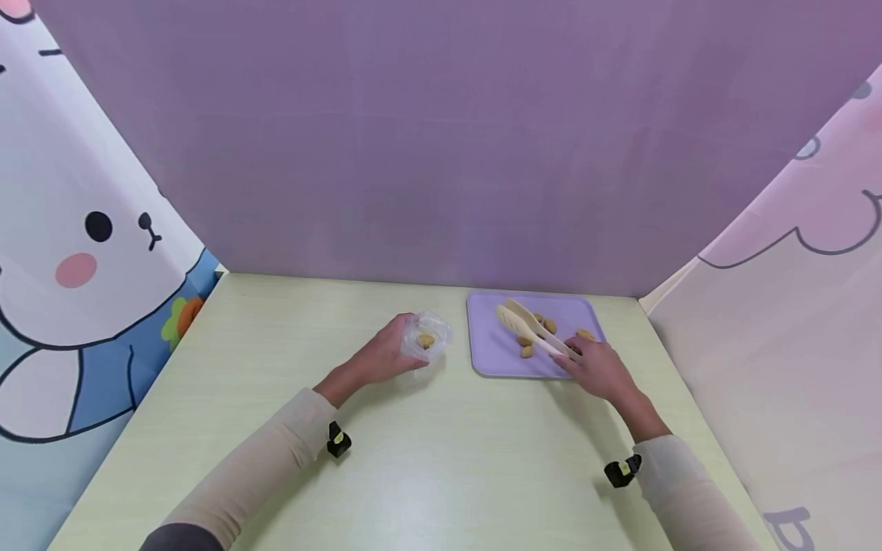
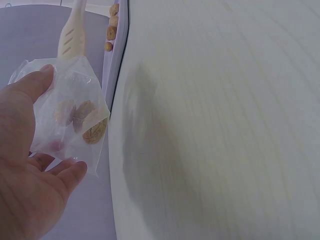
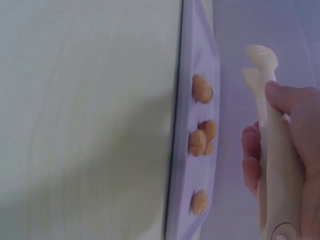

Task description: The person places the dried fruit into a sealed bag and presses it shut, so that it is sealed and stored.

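My left hand (image 1: 382, 353) holds a clear plastic bag (image 1: 441, 330) above the table, left of a purple tray (image 1: 488, 356). Several walnuts show through the bag in the left wrist view, one walnut (image 2: 95, 132) low against its side. My right hand (image 1: 598, 369) grips cream-coloured tongs (image 1: 544, 337) over the tray, thumb on one arm and fingers round the other. The tongs' tips stand slightly apart in the right wrist view, with nothing seen between them. Several walnuts lie on the tray, among them a single walnut (image 3: 199, 202) and a small cluster.
A pale wood-grain table (image 1: 413, 474) lies under both arms. Behind it rises a purple backdrop (image 1: 441, 153). Printed cartoon panels stand at the left (image 1: 83, 321) and right (image 1: 792, 344). The tray sits near the table's back right edge.
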The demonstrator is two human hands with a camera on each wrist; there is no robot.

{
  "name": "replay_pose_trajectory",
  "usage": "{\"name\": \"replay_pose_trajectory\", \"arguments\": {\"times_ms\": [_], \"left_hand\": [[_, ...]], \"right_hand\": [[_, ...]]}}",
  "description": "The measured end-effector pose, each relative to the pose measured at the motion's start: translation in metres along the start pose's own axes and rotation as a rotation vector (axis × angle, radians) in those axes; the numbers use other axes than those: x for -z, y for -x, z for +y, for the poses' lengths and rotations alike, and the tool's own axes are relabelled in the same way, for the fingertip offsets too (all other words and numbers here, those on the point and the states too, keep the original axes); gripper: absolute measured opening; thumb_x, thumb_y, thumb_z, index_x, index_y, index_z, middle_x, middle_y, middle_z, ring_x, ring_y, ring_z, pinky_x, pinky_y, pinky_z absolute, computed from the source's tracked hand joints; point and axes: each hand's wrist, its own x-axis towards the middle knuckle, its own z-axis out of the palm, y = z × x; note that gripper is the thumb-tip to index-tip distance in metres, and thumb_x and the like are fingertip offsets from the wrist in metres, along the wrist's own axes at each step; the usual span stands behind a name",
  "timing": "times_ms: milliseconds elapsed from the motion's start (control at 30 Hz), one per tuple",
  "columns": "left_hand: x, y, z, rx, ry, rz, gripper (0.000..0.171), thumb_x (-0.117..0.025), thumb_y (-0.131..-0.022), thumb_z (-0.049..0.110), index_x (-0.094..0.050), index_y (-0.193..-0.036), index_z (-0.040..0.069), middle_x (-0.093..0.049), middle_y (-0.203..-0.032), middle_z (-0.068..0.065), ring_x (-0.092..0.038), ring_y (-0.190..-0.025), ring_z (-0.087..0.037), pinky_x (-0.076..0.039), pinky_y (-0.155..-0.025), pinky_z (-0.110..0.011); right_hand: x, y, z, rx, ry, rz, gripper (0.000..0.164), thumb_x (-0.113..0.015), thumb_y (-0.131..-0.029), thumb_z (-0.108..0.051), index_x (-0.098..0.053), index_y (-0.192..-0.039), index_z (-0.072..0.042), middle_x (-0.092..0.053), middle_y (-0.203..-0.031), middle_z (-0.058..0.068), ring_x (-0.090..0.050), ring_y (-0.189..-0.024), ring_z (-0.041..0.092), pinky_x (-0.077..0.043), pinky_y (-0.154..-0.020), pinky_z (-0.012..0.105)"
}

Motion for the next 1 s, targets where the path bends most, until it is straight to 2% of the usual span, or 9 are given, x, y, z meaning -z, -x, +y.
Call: {"name": "replay_pose_trajectory", "arguments": {"times_ms": [433, 667, 900, 1000], "left_hand": [[0.0, 0.001, 0.0, 0.002, 0.028, -0.002, 0.089, -0.084, -0.083, 0.03, -0.034, -0.152, 0.005, -0.053, -0.134, -0.01, -0.055, -0.115, -0.024, -0.05, -0.098, -0.045], [0.0, 0.001, 0.001, 0.012, 0.037, -0.008, 0.089, -0.084, -0.083, 0.03, -0.034, -0.152, 0.006, -0.053, -0.134, -0.01, -0.055, -0.116, -0.024, -0.049, -0.1, -0.045], [0.0, 0.002, 0.0, 0.005, 0.035, -0.003, 0.089, -0.084, -0.083, 0.03, -0.034, -0.152, 0.006, -0.053, -0.134, -0.009, -0.055, -0.116, -0.024, -0.049, -0.1, -0.046], [0.0, 0.001, -0.001, 0.002, 0.032, -0.001, 0.089, -0.085, -0.082, 0.031, -0.035, -0.151, 0.006, -0.053, -0.133, -0.009, -0.055, -0.116, -0.024, -0.049, -0.099, -0.045]], "right_hand": [[-0.001, 0.006, 0.02, -0.014, 0.039, -0.053, 0.033, -0.069, -0.095, -0.033, -0.069, -0.11, -0.004, -0.051, -0.066, 0.0, -0.046, -0.062, 0.017, -0.036, -0.057, 0.031], [0.0, 0.009, 0.028, -0.023, 0.051, -0.057, 0.027, -0.068, -0.096, -0.032, -0.07, -0.106, -0.007, -0.054, -0.065, -0.001, -0.047, -0.06, 0.017, -0.036, -0.055, 0.031], [0.0, 0.01, 0.031, -0.023, 0.06, -0.073, 0.02, -0.068, -0.096, -0.032, -0.067, -0.093, -0.012, -0.054, -0.064, -0.003, -0.047, -0.059, 0.017, -0.036, -0.056, 0.031], [-0.001, 0.011, 0.031, -0.027, 0.07, -0.08, 0.02, -0.067, -0.097, -0.033, -0.068, -0.094, -0.013, -0.053, -0.063, -0.004, -0.047, -0.06, 0.017, -0.036, -0.056, 0.031]]}}
